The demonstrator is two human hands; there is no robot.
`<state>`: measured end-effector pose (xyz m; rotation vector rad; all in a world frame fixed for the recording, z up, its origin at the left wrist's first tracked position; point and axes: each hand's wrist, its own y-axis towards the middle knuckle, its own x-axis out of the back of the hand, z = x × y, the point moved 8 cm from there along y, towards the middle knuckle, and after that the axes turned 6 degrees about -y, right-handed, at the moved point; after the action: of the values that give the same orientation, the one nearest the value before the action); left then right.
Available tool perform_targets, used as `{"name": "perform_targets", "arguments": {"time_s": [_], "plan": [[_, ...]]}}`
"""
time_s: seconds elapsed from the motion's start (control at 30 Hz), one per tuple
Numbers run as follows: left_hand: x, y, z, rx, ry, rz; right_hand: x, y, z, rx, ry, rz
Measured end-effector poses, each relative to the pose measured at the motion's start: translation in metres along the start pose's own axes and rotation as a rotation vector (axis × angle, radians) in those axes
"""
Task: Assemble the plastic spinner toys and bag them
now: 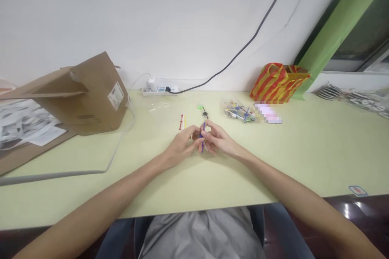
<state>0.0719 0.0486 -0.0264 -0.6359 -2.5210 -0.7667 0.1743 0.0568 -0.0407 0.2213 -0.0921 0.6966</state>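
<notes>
My left hand (184,143) and my right hand (217,139) meet over the middle of the pale green table (304,158). Both pinch a thin blue stick-like piece (203,141) held upright between the fingertips. Just beyond the hands lie a red strip and a yellow strip (182,121), and a small green and black piece (203,110). A clear bag of small coloured parts (240,112) lies further right.
An open cardboard box (88,95) with papers stands at the left. A white power strip (159,89) with a dark cable lies against the wall. A red and yellow striped bag (278,82) stands at the back right, with a pink item (269,113) in front.
</notes>
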Motion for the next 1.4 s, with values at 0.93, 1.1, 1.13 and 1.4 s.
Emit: {"name": "perform_targets", "arguments": {"time_s": [0.93,1.1,1.13,1.4], "plan": [[0.091,0.001,0.09,0.312,0.545,-0.126,0.053,0.124,-0.032,-0.398,-1.321,-0.139],[0.093,-0.001,0.106,0.395,0.677,-0.031,0.062,0.121,-0.043,-0.444,-1.149,0.098],[0.095,-0.001,0.106,0.414,0.69,-0.047,0.064,0.12,-0.044,-0.435,-1.076,0.133],[0.092,0.004,0.084,0.311,0.745,-0.102,0.056,0.127,-0.048,-0.296,-0.822,0.169]]}}
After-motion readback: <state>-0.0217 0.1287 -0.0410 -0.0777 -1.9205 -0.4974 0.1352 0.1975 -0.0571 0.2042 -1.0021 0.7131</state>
